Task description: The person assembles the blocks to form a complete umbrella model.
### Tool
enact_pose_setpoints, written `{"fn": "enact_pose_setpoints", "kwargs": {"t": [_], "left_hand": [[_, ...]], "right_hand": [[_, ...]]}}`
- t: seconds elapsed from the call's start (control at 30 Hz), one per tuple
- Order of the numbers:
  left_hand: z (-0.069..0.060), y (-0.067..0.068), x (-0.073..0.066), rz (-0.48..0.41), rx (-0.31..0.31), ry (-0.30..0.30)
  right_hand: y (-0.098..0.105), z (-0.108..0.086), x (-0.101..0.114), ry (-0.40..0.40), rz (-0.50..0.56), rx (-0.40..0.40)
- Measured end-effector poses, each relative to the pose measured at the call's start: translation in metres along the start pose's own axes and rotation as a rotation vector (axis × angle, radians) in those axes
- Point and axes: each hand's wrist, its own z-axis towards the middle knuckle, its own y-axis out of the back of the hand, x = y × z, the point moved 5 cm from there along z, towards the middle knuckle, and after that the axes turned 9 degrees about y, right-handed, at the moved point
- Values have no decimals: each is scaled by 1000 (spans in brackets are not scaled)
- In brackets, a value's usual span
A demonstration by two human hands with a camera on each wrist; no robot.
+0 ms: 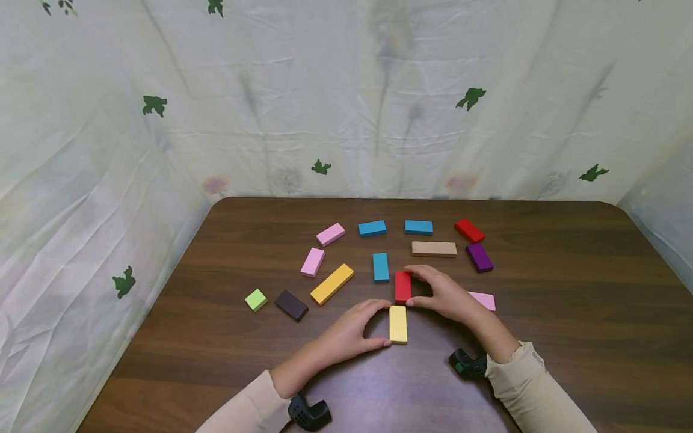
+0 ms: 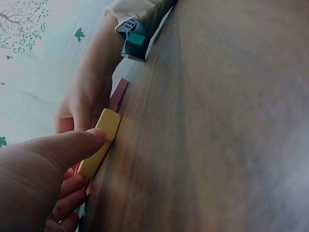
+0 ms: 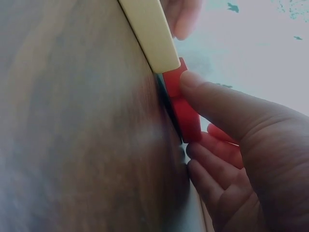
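Observation:
A pale yellow block (image 1: 397, 325) lies upright-lengthwise on the table, its far end close against a red block (image 1: 402, 288). My left hand (image 1: 348, 332) holds the yellow block between thumb and fingers, the thumb at its near end and a fingertip by its far end. With thumb and fingers at the two ends of the red block, my right hand (image 1: 446, 294) grips it. In the right wrist view the thumb presses one end of the red block (image 3: 186, 113), and the yellow block (image 3: 149, 34) sits right beside it. A blue block (image 1: 381, 267) lies just left of the red one.
Around the hands lie two more blue blocks, pink blocks (image 1: 313, 262), a long orange-yellow block (image 1: 332, 284), a dark block (image 1: 291, 305), a green cube (image 1: 256, 299), a beige block (image 1: 434, 249), another red block (image 1: 469, 230) and a purple block (image 1: 479, 257). A patterned cloth (image 1: 346, 108) hangs behind the table.

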Motion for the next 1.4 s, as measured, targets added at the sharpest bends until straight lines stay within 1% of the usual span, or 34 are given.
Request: {"fn": "enact_pose_setpoints", "kwargs": {"t": [0.13, 0.37, 0.67, 0.93, 1.13, 1.33, 1.4], "left_hand": [[0, 0, -1, -6, 0, 5], [0, -1, -1, -8, 8, 17], [0, -2, 0, -6, -11, -5], [0, -2, 1, -6, -10, -11], [0, -2, 1, -11, -21, -31], [-1, -2, 1, -10, -23, -41], [-1, -2, 1, -10, -23, -41]], "right_hand": [[-2, 0, 1, 15, -5, 3], [-5, 0, 3, 30, 18, 10], [-8, -1, 3, 48, 19, -1], [-8, 0, 5, 60, 9, -11], [-8, -1, 7, 41, 2, -10], [-11, -1, 10, 2, -13, 20], [-12, -1, 10, 2, -16, 26]]}}
